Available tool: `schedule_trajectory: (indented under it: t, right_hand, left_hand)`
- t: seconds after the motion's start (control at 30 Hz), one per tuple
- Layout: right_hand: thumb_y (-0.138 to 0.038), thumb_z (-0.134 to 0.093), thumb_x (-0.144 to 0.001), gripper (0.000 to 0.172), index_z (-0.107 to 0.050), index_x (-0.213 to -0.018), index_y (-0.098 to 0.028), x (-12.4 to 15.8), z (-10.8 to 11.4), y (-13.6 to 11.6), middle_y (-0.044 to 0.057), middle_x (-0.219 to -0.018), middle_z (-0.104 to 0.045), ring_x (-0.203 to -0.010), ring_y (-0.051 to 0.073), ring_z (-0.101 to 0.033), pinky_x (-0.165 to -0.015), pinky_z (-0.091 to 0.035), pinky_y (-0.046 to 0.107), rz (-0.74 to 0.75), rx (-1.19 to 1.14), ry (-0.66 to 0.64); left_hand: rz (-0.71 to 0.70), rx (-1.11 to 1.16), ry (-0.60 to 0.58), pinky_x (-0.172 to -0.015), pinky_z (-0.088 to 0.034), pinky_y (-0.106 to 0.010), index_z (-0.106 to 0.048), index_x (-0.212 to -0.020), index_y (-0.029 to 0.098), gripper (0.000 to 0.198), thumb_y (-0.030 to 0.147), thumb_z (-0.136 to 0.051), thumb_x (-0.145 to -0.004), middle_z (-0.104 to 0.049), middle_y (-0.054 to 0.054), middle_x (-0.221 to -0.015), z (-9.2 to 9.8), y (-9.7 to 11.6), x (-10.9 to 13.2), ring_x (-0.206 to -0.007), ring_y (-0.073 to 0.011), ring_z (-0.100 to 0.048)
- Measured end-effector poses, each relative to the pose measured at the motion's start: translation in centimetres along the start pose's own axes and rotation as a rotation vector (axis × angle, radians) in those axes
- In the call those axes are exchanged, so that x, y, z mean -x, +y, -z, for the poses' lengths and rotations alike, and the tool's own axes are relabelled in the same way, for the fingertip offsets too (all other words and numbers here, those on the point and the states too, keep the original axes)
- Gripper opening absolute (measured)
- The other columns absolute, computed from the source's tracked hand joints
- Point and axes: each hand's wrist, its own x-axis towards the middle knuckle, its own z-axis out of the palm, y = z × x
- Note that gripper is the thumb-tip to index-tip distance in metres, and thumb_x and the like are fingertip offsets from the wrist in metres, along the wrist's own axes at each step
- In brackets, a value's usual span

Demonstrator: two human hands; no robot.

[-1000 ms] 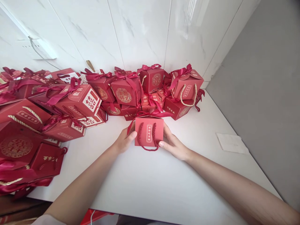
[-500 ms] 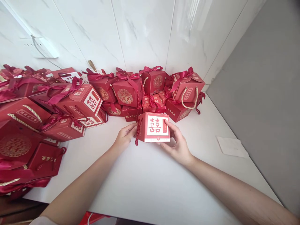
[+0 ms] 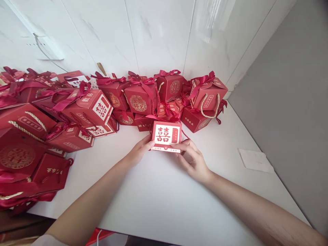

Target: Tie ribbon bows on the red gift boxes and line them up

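A small red gift box (image 3: 166,136) with a white panel and a red double-happiness sign faces me near the middle of the table. My left hand (image 3: 139,150) grips its lower left corner, thumb on the front and the other fingers mostly hidden behind. At the lower right edge, my right hand (image 3: 194,159) holds the box with its fingertips on the front face. A dark red cord handle shows at the box's right side. Just behind it, touching or nearly so, stand more red boxes tied with ribbon, among them a gold-printed box (image 3: 140,100).
Red ribboned boxes (image 3: 74,136) are piled along the left of the white table (image 3: 153,201). Another box with a cream rope handle (image 3: 208,97) tops the stack at back right. A white sheet (image 3: 255,160) lies near the grey panel (image 3: 289,102). Marble-look wall (image 3: 159,30) rises behind.
The box has turned so its white panel faces me squarely. My left thumb has come onto its front, and my right fingers have slid down to the lower edge.
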Motion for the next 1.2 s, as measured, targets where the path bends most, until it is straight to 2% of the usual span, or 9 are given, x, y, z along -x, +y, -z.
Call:
schedule_trajectory:
  t: [0.17, 0.27, 0.33, 0.43, 0.57, 0.9, 1.07, 1.13, 1.2]
  right_hand:
    - [-0.034, -0.064, -0.091, 0.024, -0.049, -0.108, -0.026, -0.1, -0.1, 0.0, 0.004, -0.101, -0.054, -0.090, 0.020, -0.057, -0.079, -0.052, 0.037, -0.215, -0.067, 0.122]
    - [-0.048, -0.059, -0.092, 0.029, -0.050, -0.106, -0.024, -0.2, 0.0, 0.2, 0.007, -0.112, -0.057, -0.097, 0.023, -0.059, -0.079, -0.052, 0.038, -0.398, -0.056, 0.061]
    - [-0.053, -0.054, -0.094, 0.038, -0.050, -0.118, -0.024, -0.3, 0.2, 0.3, 0.010, -0.127, -0.056, -0.109, 0.026, -0.059, -0.084, -0.053, 0.040, -0.454, -0.077, 0.004]
    - [-0.053, -0.052, -0.095, 0.055, -0.037, -0.141, -0.026, -0.4, 0.4, 0.3, 0.011, -0.143, -0.048, -0.125, 0.028, -0.052, -0.094, -0.050, 0.045, -0.409, -0.124, -0.085]
    - [-0.052, -0.051, -0.096, 0.067, -0.024, -0.151, -0.027, -0.4, 0.5, 0.5, 0.013, -0.146, -0.047, -0.124, 0.028, -0.054, -0.099, -0.048, 0.048, -0.371, -0.151, -0.134]
    - [-0.053, -0.054, -0.094, 0.068, -0.028, -0.150, -0.025, -0.5, 0.5, 1.2, 0.016, -0.144, -0.048, -0.121, 0.029, -0.057, -0.096, -0.051, 0.049, -0.351, -0.178, -0.091]
    - [-0.047, -0.055, -0.095, 0.066, -0.027, -0.152, -0.030, -0.3, 0.8, 0.8, 0.013, -0.153, -0.032, -0.138, 0.030, -0.039, -0.093, -0.056, 0.044, -0.202, -0.051, 0.019]
    - [-0.041, -0.059, -0.093, 0.060, -0.036, -0.147, -0.030, -0.3, 0.7, 0.6, 0.012, -0.150, -0.034, -0.140, 0.030, -0.035, -0.100, -0.052, 0.047, -0.149, 0.061, 0.077]
    - [-0.035, -0.062, -0.092, 0.052, -0.045, -0.141, -0.031, -0.4, 0.6, 0.4, 0.012, -0.148, -0.036, -0.142, 0.030, -0.034, -0.109, -0.044, 0.052, -0.083, 0.152, 0.112]
  left_hand:
    - [-0.008, -0.036, 0.029, -0.108, -0.039, -0.041, -0.051, -0.139, 0.020, 0.058, 0.049, -0.057, -0.089, -0.056, -0.009, -0.142, 0.2, -0.2, 0.0, -0.130, -0.0329, -0.051]
    - [-0.020, -0.037, 0.054, -0.104, -0.042, -0.043, -0.052, -0.138, 0.019, 0.062, 0.048, -0.060, -0.085, -0.056, -0.011, -0.142, 0.2, -0.1, -0.1, -0.128, -0.0341, -0.052]
    - [-0.024, -0.022, 0.075, -0.101, -0.044, -0.044, -0.053, -0.137, 0.018, 0.063, 0.046, -0.063, -0.081, -0.057, -0.012, -0.140, 0.3, 0.0, -0.2, -0.126, -0.0351, -0.053]
    - [-0.062, 0.000, 0.056, -0.101, -0.044, -0.045, -0.053, -0.137, 0.017, 0.065, 0.045, -0.065, -0.079, -0.058, -0.013, -0.139, 0.4, -0.1, -0.3, -0.127, -0.0363, -0.053]
    - [-0.101, 0.011, 0.021, -0.105, -0.042, -0.045, -0.052, -0.137, 0.018, 0.064, 0.045, -0.065, -0.081, -0.055, -0.012, -0.142, 0.6, -0.5, -0.4, -0.130, -0.0369, -0.050]
    - [-0.071, 0.061, 0.031, -0.107, -0.041, -0.044, -0.050, -0.139, 0.022, 0.059, 0.046, -0.062, -0.087, -0.050, -0.011, -0.148, 0.4, -0.2, -0.2, -0.133, -0.0354, -0.048]
    - [0.037, 0.210, 0.028, -0.090, -0.050, -0.040, -0.017, -0.155, 0.034, 0.081, 0.044, -0.062, -0.089, -0.059, -0.011, -0.137, 0.0, -0.6, 0.0, -0.114, -0.0299, -0.063]
    - [0.042, 0.216, 0.021, -0.087, -0.050, -0.037, -0.018, -0.155, 0.033, 0.082, 0.043, -0.064, -0.088, -0.061, -0.012, -0.133, -0.1, -1.0, -0.1, -0.111, -0.0285, -0.064]
    - [0.010, 0.220, -0.034, -0.087, -0.051, -0.036, -0.026, -0.154, 0.031, 0.077, 0.054, -0.060, -0.088, -0.057, -0.013, -0.138, 0.0, -1.2, -0.2, -0.115, -0.0294, -0.062]
